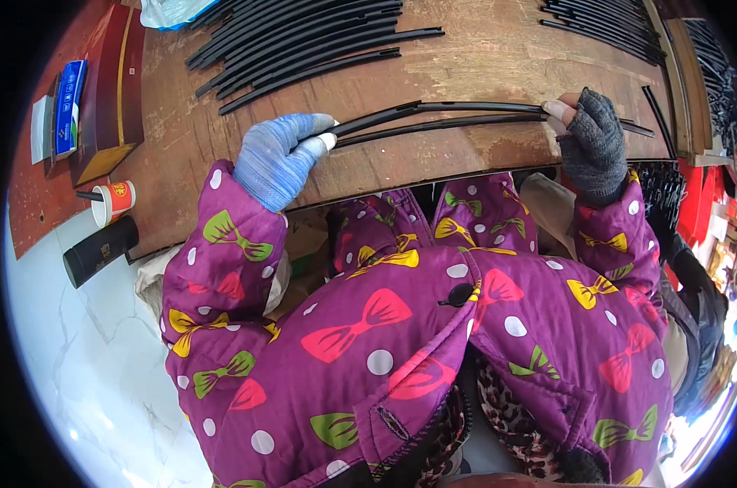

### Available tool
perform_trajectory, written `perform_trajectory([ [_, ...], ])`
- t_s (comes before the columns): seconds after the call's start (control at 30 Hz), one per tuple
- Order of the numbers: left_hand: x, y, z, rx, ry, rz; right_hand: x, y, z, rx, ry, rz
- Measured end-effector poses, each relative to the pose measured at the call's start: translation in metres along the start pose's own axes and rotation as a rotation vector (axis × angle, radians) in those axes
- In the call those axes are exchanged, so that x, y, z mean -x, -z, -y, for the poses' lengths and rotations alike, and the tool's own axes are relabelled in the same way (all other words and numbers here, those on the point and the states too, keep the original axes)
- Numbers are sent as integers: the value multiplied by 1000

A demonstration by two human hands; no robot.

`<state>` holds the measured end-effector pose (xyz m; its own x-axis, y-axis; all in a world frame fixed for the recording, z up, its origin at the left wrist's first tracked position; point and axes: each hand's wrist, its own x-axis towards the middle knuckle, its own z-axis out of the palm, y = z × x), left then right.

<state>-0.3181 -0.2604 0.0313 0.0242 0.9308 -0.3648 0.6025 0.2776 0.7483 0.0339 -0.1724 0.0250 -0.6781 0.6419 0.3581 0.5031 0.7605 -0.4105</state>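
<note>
Black strips bridge hands, tip jutting past right hand.

The blue box and red-and-white cup bear printed markings.

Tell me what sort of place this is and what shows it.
Probably a small workshop: slim black strips lie in rows on a worn wooden table, and the gloved left hand and right hand hold similar strips.
</note>
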Motion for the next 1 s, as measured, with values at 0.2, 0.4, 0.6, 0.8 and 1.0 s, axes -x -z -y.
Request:
perform_trajectory([
  [0.2,-2,-8,-19,-176,-62,76,-18,-16,15,93,202,-18],
  [0.4,7,7,-1,-133,-56,19,-14,5,-11,240,-190,-216],
  [0.6,1,8,-12,-90,-39,58,51,16,-54,-442,-1070,-104],
  [0.8,6,6,-16,-45,-36,34,39,-23,-14,-1044,-848,-483],
  [1.0,6,-6,-17,-9,-89,45,31,-14,-17,-1186,-852,-601],
])
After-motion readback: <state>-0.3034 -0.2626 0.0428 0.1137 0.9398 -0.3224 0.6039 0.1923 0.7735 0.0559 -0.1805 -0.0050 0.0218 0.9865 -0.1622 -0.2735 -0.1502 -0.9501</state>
